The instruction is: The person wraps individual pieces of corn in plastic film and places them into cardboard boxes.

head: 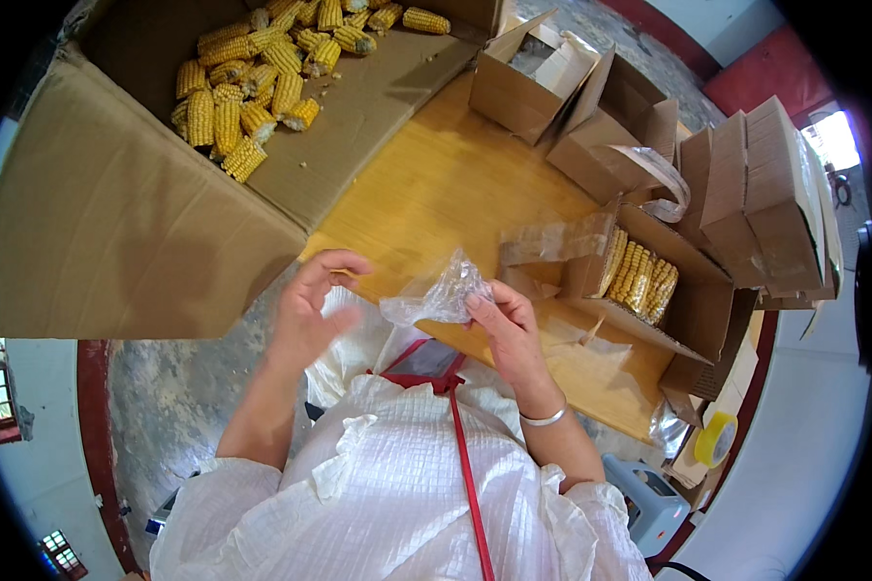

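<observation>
My right hand (507, 327) pinches a crumpled clear plastic bag (443, 294) between thumb and fingers, above the near edge of the wooden table (436, 181). To the left of the bag, my left hand (318, 309) is raised with thumb and fingers apart, holding nothing; it is slightly blurred. Cut pieces of corn on the cob (227, 123) lie heaped in a large cardboard box (363, 123) at the upper left. On the right, a smaller open cardboard box (650, 327) holds several corn cobs in clear plastic (638, 279).
More cardboard boxes (512, 91) line the table's far right side, some stacked (763, 196). A yellow tape roll (716, 439) sits at the lower right, above a grey-blue plastic stool (647, 505). One large box flap (138, 218) juts out on the left.
</observation>
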Motion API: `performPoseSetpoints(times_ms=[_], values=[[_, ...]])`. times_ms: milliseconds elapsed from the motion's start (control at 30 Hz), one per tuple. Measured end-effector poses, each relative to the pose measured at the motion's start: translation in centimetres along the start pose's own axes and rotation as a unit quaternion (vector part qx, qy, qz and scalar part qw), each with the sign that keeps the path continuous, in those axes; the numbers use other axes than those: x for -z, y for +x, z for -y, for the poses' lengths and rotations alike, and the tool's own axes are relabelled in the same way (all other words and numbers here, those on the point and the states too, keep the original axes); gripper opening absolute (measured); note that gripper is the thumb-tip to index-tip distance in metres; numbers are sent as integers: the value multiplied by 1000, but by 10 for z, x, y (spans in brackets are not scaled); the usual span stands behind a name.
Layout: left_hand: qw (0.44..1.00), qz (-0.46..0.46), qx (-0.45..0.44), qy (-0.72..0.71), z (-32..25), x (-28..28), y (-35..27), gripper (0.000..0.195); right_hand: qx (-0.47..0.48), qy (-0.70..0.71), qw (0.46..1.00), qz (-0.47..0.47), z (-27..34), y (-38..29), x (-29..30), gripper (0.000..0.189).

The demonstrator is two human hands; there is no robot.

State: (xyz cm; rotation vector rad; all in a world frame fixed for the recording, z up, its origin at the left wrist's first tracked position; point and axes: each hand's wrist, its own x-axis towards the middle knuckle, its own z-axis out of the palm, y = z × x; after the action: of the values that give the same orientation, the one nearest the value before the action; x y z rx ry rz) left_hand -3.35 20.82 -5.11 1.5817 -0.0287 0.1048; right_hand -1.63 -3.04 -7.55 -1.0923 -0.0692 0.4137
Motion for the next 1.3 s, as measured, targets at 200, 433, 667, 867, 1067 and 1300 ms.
performPoseSetpoints(times_ms=[200, 433, 667, 867, 1067, 1300], values=[[972, 95, -72, 203, -10, -36, -6, 43, -10, -11, 1000, 12, 1, 2, -6, 14], [973, 111, 132, -152, 11, 0, -13, 11, -45, 72, 996, 32, -5, -2, 6, 13], [936, 77, 121, -321, 13, -1, -13, 17, -97, 214, 970, 61, 0, 0, 6, 14], [940, 42, 98, -324, 14, -1, -16, 22, -134, 241, 961, 3, 4, 2, -10, 29], [965, -27, 102, -241, 1, -18, -12, 19, -173, 155, 969, 79, -16, -10, 0, 41], [979, -13, 92, -179, 17, -29, -19, 20, -136, 1, 989, 63, -17, -5, -30, 18]])
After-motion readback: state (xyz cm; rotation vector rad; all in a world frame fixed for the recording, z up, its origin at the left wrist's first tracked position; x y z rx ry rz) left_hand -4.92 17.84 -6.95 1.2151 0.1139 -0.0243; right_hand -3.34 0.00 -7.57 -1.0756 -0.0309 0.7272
